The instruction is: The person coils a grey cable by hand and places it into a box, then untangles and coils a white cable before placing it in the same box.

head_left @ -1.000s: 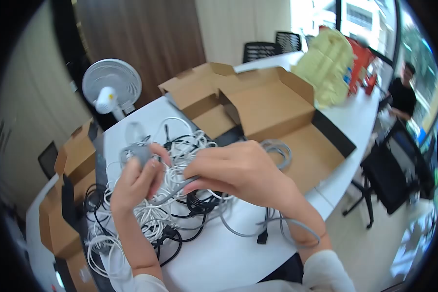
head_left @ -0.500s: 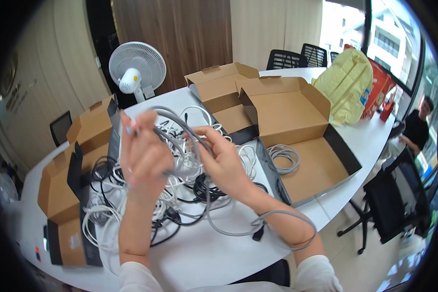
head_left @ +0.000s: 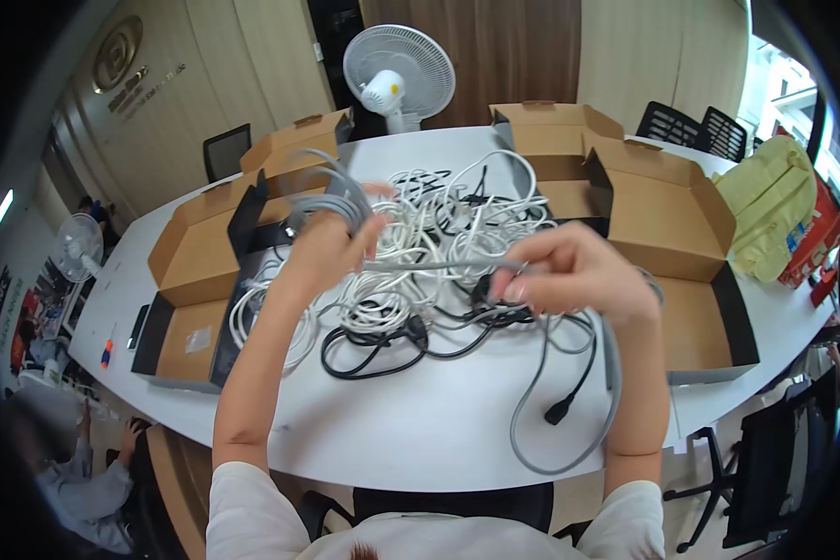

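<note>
The left hand (head_left: 322, 247) is gripping a coiled bundle of grey cable (head_left: 331, 191), fingers closed around it; the right hand (head_left: 569, 275) is pinching the same cable's straight run. The cable is hanging above the pile (head_left: 420, 252) on the table (head_left: 420, 420); its tail is looping under the right wrist.

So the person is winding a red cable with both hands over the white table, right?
Not red. The head view shows the cable is grey. The left hand holds its coils and the right hand pinches the stretched length, over the white table.
</note>
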The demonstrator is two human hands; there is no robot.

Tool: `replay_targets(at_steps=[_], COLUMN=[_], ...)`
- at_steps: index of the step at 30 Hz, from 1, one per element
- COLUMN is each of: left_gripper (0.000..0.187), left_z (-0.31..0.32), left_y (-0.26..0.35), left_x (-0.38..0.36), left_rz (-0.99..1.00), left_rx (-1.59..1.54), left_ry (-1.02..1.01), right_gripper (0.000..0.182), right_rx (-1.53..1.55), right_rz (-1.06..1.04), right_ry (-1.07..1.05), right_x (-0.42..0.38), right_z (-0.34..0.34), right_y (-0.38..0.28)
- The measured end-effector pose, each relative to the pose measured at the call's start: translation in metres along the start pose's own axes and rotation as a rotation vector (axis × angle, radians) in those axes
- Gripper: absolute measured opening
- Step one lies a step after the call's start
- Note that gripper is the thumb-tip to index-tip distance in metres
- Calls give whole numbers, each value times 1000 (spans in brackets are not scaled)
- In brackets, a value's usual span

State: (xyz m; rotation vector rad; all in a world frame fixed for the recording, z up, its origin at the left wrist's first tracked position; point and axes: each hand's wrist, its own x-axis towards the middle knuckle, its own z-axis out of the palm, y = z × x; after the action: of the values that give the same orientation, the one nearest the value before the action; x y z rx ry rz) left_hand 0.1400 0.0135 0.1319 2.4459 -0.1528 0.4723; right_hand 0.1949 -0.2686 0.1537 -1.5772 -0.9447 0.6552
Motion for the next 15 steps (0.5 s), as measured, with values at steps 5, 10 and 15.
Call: replay_targets(at_steps=[5,10,15], left_gripper=[47,54,35], left_z=[11,1,-47], left_y=[-2,2,26], left_x=[-51,-80,-66], left_rz=[-18,290,483], left_rx=[-586,-1561,-1909], left_ry=[-699,-713,57], right_gripper=[14,13,15], right_rx=[19,183,-104], right_rz=[-260,-307,-297], right_ry=[145,126,-47], right_x=[24,56,78], right_z=[-2,27,88], right_y=[26,55,86])
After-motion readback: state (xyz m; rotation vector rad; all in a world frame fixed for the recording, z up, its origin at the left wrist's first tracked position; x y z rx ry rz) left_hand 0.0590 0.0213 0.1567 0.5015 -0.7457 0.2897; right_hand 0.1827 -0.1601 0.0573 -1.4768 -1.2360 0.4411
